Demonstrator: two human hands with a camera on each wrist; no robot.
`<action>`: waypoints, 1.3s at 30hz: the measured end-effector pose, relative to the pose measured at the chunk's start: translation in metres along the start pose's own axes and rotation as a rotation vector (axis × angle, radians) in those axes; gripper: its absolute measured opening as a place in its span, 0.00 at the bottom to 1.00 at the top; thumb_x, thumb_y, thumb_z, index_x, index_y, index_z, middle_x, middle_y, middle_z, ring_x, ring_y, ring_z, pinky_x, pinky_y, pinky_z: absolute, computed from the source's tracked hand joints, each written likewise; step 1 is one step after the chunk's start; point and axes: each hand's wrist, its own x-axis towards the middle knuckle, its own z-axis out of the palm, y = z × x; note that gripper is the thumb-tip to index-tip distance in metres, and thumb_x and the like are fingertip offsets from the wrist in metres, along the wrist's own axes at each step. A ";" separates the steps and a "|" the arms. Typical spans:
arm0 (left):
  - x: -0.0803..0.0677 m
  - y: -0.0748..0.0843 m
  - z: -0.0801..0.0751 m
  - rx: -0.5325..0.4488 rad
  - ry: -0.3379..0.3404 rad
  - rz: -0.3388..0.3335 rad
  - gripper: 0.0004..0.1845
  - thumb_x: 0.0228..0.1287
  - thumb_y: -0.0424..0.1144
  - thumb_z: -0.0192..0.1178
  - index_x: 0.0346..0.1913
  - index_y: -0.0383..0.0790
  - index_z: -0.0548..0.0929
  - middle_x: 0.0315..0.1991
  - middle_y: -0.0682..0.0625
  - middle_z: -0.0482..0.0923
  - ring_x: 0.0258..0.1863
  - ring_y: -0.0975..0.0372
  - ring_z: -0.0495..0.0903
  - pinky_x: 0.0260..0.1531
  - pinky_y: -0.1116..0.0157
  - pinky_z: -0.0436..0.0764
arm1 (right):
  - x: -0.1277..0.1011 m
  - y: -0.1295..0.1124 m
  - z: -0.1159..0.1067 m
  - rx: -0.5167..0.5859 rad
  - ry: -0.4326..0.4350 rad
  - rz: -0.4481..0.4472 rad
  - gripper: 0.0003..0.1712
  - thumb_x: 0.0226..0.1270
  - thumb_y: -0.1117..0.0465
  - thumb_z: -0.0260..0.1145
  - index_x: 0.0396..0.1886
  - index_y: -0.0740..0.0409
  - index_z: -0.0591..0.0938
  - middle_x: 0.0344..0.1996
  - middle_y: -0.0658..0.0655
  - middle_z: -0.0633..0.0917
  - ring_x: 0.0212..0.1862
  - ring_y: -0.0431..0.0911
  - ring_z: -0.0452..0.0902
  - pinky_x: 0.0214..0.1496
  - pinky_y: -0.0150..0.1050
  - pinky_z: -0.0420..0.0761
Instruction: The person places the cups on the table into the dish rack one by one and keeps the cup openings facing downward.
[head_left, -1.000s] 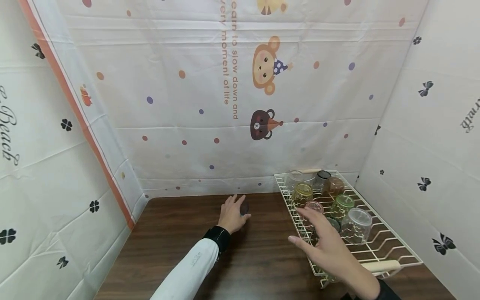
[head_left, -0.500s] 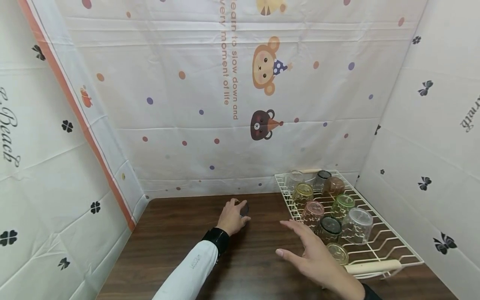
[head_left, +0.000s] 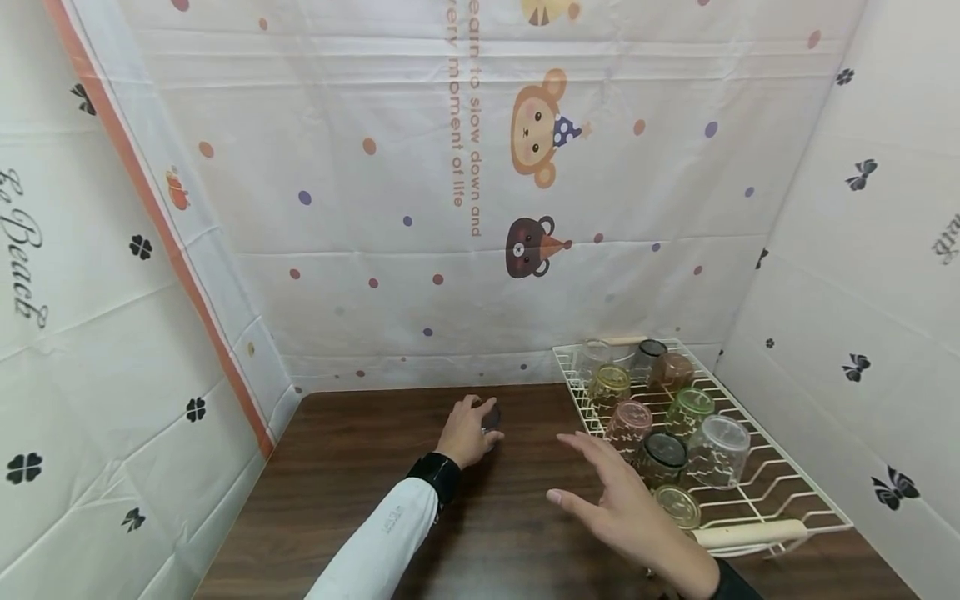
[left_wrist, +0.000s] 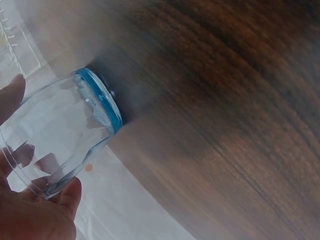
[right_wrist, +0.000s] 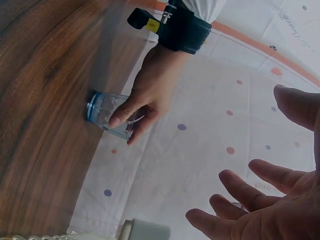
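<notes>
The left hand (head_left: 467,431) curls round a clear glass (right_wrist: 108,115) standing on the desk (head_left: 352,492). The right hand (head_left: 622,508) hovers spread just beside a wire rack (head_left: 780,492) of upturned glasses (head_left: 675,433).

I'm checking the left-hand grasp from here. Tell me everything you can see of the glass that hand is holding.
The glass is a small clear tumbler with faceted walls and a blue-tinted thick base. That base rests on the dark wooden table, left of the wire rack and near the back cloth wall. It looks empty. The left hand grips it from above, fingers curled round the rim and sides, thumb on the near side. Only the hand and the table touch it.
</notes>
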 end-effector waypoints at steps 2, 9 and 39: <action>0.001 0.001 0.000 -0.007 -0.001 0.002 0.36 0.70 0.48 0.73 0.78 0.46 0.75 0.73 0.35 0.72 0.72 0.41 0.73 0.71 0.45 0.77 | 0.001 0.001 0.001 0.001 0.001 0.005 0.39 0.63 0.45 0.81 0.72 0.48 0.79 0.70 0.62 0.81 0.71 0.65 0.77 0.68 0.70 0.77; 0.003 0.002 0.000 -0.057 0.006 -0.032 0.37 0.70 0.48 0.73 0.78 0.47 0.74 0.75 0.36 0.70 0.74 0.41 0.71 0.72 0.45 0.76 | 0.002 0.002 0.002 0.008 -0.004 0.025 0.39 0.64 0.46 0.80 0.73 0.48 0.78 0.70 0.60 0.81 0.71 0.62 0.78 0.67 0.68 0.78; -0.058 0.028 -0.028 -1.715 -0.254 -0.298 0.42 0.84 0.66 0.40 0.83 0.37 0.56 0.81 0.34 0.63 0.76 0.48 0.75 0.70 0.55 0.81 | 0.021 -0.005 0.003 0.028 -0.019 0.042 0.41 0.64 0.47 0.80 0.75 0.50 0.76 0.74 0.66 0.77 0.77 0.69 0.70 0.72 0.74 0.71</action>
